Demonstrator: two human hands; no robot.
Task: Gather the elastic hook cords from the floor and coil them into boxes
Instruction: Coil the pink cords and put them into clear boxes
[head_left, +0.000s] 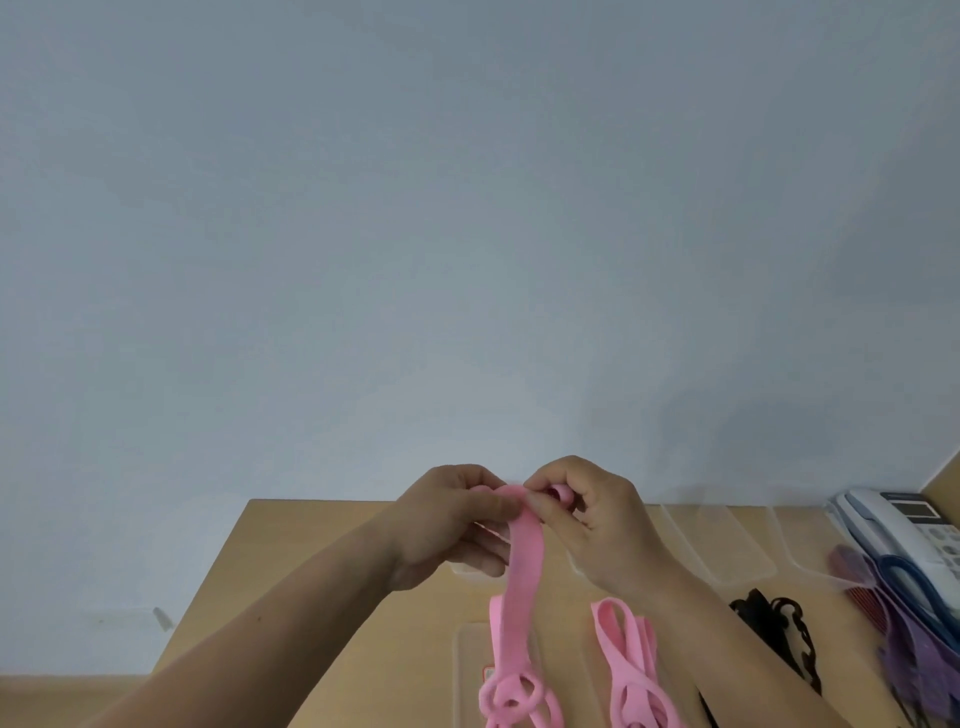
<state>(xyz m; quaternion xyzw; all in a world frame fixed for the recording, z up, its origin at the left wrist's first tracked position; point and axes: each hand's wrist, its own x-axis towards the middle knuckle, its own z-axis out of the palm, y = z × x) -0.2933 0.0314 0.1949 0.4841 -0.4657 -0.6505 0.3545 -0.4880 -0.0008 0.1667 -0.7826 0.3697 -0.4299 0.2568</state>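
Readable text: none in this view.
Telephone (898, 525): at 4 o'clock, on the right end of the counter (322, 545); pale body, no brand legible.
Display panel (917, 510): dark rectangle on the telephone's upper face; whatever characters it carries are blurred past reading.
Keypad (940, 538): rows of buttons just below the display panel, cut by the right edge; their digits cannot be made out (only pale blobs come through).
Sticker (489, 673): small red-and-white patch on the clear box (467, 649) at 6 o'clock; its print is too small to read.
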